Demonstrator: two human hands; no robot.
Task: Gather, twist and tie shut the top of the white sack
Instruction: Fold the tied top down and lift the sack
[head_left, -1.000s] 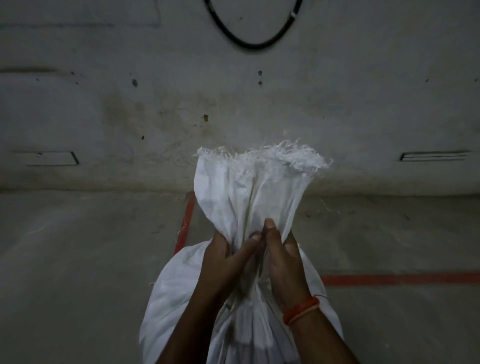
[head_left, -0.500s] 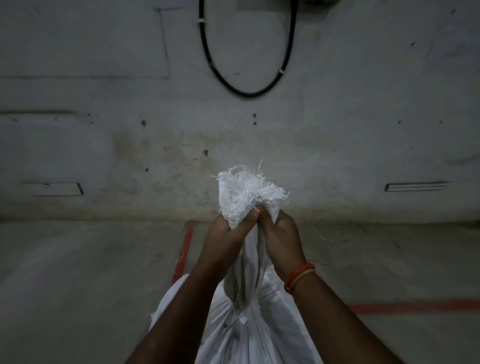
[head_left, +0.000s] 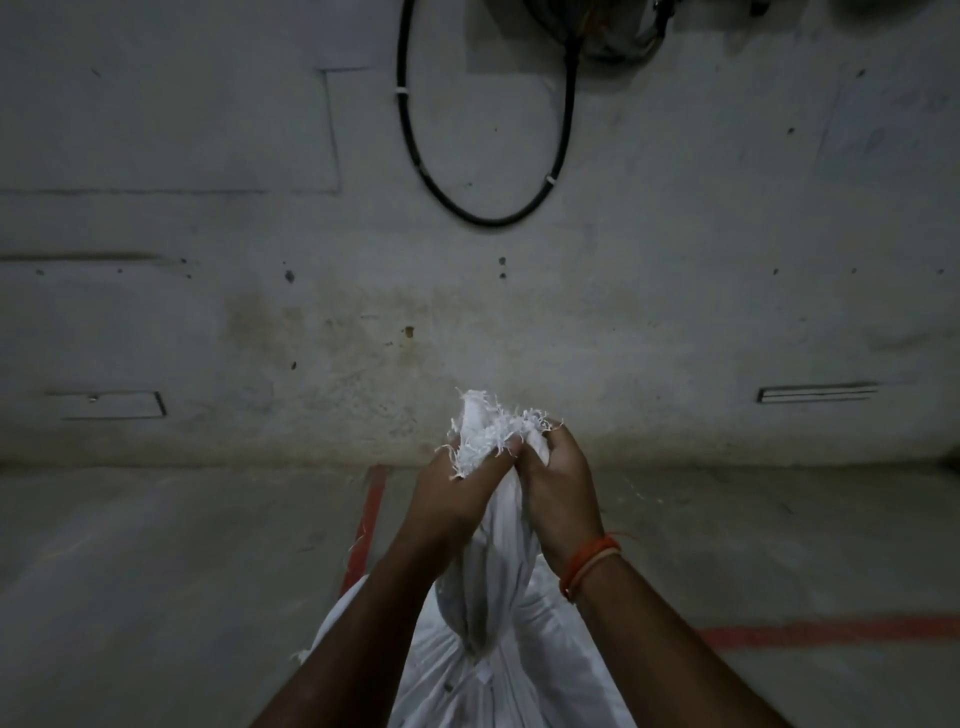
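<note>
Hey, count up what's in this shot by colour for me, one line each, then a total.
White: 1, the sack
Black: 1, the cable loop on the wall
Red: 2, the floor lines
Orange: 1, the wristband
Total: 5

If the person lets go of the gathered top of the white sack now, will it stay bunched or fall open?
Probably it loosens. The white sack looks like thin, floppy woven cloth: its neck creases tightly between the left hand and the right hand. No knot or cord is visible, so the twist would likely unwind. The frayed edge suggests loose threads may shed when pulled.
</note>
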